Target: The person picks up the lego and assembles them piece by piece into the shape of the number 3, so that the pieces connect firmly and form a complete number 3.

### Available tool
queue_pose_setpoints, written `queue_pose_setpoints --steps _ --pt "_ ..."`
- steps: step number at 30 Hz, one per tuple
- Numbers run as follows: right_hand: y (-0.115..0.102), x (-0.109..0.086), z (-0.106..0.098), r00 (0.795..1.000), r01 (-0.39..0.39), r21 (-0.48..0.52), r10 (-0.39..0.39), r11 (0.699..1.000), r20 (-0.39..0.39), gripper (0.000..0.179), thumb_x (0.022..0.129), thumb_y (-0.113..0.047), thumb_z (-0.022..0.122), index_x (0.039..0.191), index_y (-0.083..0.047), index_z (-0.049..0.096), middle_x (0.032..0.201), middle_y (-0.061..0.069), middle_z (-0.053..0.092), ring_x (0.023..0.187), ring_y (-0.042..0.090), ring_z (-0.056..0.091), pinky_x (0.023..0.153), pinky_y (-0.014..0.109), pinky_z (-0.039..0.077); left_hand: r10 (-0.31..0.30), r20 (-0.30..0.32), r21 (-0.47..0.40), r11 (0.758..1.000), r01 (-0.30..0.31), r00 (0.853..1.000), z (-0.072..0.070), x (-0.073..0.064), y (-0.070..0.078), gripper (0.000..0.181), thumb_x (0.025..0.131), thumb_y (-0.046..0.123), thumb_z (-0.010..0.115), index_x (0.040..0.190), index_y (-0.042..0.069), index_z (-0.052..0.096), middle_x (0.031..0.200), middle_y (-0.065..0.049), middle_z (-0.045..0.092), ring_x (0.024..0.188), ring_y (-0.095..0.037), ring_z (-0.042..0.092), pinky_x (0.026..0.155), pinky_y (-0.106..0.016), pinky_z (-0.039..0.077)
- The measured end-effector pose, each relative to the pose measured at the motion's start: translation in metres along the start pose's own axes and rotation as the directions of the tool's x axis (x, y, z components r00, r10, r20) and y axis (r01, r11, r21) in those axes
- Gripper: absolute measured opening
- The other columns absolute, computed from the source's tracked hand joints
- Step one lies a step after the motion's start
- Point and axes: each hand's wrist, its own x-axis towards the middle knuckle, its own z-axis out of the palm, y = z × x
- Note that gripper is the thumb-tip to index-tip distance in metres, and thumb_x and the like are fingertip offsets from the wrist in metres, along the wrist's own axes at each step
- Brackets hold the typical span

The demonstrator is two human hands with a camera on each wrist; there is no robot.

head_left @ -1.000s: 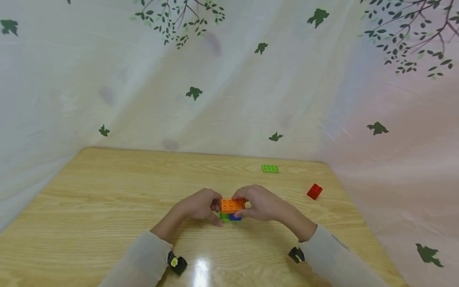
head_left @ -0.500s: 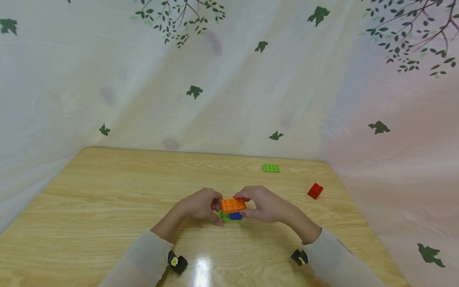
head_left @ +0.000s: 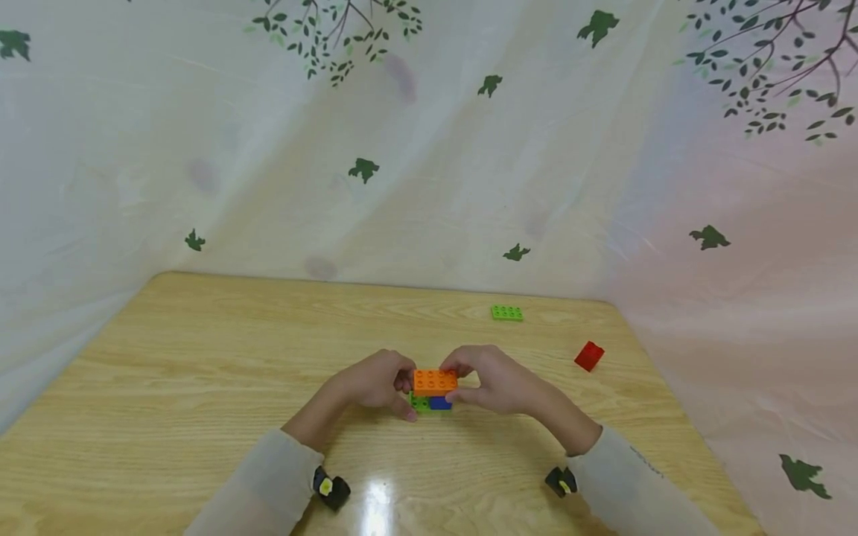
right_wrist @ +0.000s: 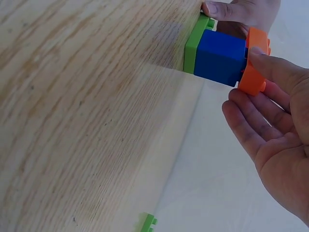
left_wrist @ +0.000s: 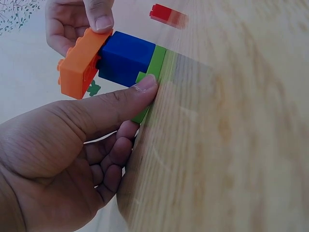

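Orange brick (head_left: 434, 383) has straightened above blue brick (head_left: 440, 403).

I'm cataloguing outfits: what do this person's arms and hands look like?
The left sleeve and right sleeve are pale and long, the right with a dark marking too small to read. A black piece with a yellow spot sits by each cuff. Left hand and right hand are gloveless.

Orange brick (head_left: 435, 383) is studs-up over the blue brick (right_wrist: 219, 58), slight gap between; blue's upright on a thin, flat green plate (right_wrist: 191, 50).
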Motion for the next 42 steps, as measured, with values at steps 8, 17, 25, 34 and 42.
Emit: queue_pose_setpoints --steps 8,17,25,34,42 --pt "-0.0040 0.0005 0.0004 1.000 0.009 -0.037 -0.010 0.999 -0.006 0.031 0.090 -0.019 0.081 0.116 -0.007 0.069 0.111 -0.001 0.071 0.101 0.015 0.068 0.092 0.041 0.056 0.002 0.003 -0.003 1.000 -0.002 1.000 -0.0008 -0.0002 0.0000 0.038 0.074 0.028 0.094 0.088 0.011 0.064 0.075 0.005 0.053 0.070 -0.011 0.048 0.064 -0.027 0.040" --pt "-0.0052 0.0018 0.0007 0.999 0.033 -0.042 -0.033 0.999 0.000 0.029 0.088 -0.015 0.083 0.112 -0.008 0.069 0.109 -0.001 0.071 0.101 0.015 0.068 0.092 0.042 0.056 0.003 0.002 -0.001 1.000 -0.003 1.000 -0.0008 -0.0009 -0.0011 0.037 0.074 0.028 0.094 0.088 0.012 0.064 0.076 0.004 0.054 0.070 -0.011 0.048 0.064 -0.028 0.041" --pt "-0.0079 0.0037 0.0022 1.000 -0.009 -0.074 0.009 0.997 -0.012 0.027 0.089 -0.018 0.083 0.111 -0.012 0.069 0.107 -0.004 0.071 0.100 0.015 0.068 0.091 0.042 0.056 0.001 0.003 -0.004 1.000 -0.001 1.000 0.0000 -0.0007 -0.0008 0.038 0.075 0.028 0.094 0.087 0.009 0.064 0.073 0.006 0.051 0.067 -0.011 0.046 0.062 -0.027 0.038" --pt "-0.0077 0.0034 -0.0008 1.000 -0.001 -0.071 0.001 0.998 -0.002 0.029 0.090 -0.015 0.081 0.115 -0.009 0.068 0.111 -0.002 0.070 0.102 0.016 0.068 0.093 0.041 0.056 0.006 0.004 0.002 1.000 -0.006 1.000 -0.0008 -0.0002 -0.0009 0.037 0.075 0.029 0.094 0.089 0.009 0.065 0.074 0.006 0.053 0.068 -0.010 0.047 0.062 -0.027 0.040" --pt "-0.0089 0.0067 -0.0051 0.999 0.018 -0.065 -0.016 0.998 0.028 0.025 0.089 -0.014 0.082 0.108 -0.007 0.069 0.109 0.002 0.072 0.099 0.019 0.070 0.090 0.042 0.057 0.009 -0.002 0.011 1.000 -0.009 1.000 -0.0004 0.0008 -0.0016 0.038 0.074 0.030 0.094 0.089 0.010 0.065 0.074 0.006 0.053 0.068 -0.010 0.048 0.062 -0.027 0.040"
